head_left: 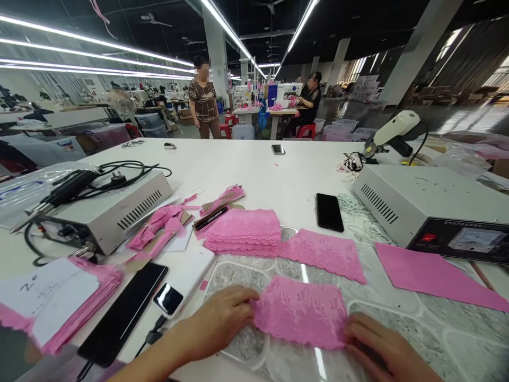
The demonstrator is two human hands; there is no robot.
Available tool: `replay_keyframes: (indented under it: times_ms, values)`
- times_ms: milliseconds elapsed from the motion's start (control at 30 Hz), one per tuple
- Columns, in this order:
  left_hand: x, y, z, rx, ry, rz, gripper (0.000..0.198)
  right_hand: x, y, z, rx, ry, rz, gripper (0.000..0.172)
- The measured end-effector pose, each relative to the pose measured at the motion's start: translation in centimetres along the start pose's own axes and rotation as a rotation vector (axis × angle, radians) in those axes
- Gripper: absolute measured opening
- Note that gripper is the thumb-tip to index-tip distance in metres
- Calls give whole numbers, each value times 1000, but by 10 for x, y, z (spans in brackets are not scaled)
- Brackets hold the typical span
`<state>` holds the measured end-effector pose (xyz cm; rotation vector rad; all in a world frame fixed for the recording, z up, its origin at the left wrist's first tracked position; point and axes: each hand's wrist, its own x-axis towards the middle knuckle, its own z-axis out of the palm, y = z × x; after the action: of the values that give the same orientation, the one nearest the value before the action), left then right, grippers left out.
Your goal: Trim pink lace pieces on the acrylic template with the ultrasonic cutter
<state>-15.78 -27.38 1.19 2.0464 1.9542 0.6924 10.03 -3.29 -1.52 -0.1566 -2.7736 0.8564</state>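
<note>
A pink lace piece (300, 311) lies flat on a patterned glass plate (397, 313) at the table's near edge. My left hand (220, 321) pinches its left edge, fingers closed on the lace. My right hand (379, 347) presses and grips its right edge. Just beyond lie a second flat lace piece (324, 254) and a folded stack of pink lace (243, 231).
A grey machine (101, 212) with cables stands at left, another grey machine (429, 207) with a cream hand tool (393, 130) at right. A black phone (329, 211), a pink sheet (433, 278), lace bundles (159, 231) and a paper-topped pink stack (59, 302) lie around. Two people are in the background.
</note>
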Motion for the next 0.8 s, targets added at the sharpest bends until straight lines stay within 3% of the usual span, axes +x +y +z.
replay_keyframes:
  times_ms: [100, 200, 333, 400, 467, 533, 600, 700, 800]
  values:
    - [20, 3, -21, -130, -25, -93, 17, 15, 7, -19, 105, -77, 164, 30]
    - [47, -13, -48, -128, 43, -140, 15, 55, 11, -46, 135, -79, 236, 39]
    - [79, -56, -94, -28, 216, -206, 17, 144, 7, -81, 102, 35, 100, 37]
    - [84, -77, -116, 34, 319, -232, 18, 187, 3, -90, 29, 188, -10, 32]
    - [79, -93, -130, 92, 386, -242, 21, 220, 2, -89, 1, 252, -79, 24]
    - [67, -104, -130, 143, 398, -237, 22, 240, 4, -76, -19, 247, -142, 18]
    - [51, -112, -119, 183, 366, -222, 23, 245, 8, -52, -38, 207, -189, 16]
    - [30, -120, -94, 225, 297, -197, 24, 234, 16, -14, -59, 146, -218, 17]
    - [20, -123, -80, 261, 259, -176, 22, 212, 20, 5, -55, 112, -189, 15]
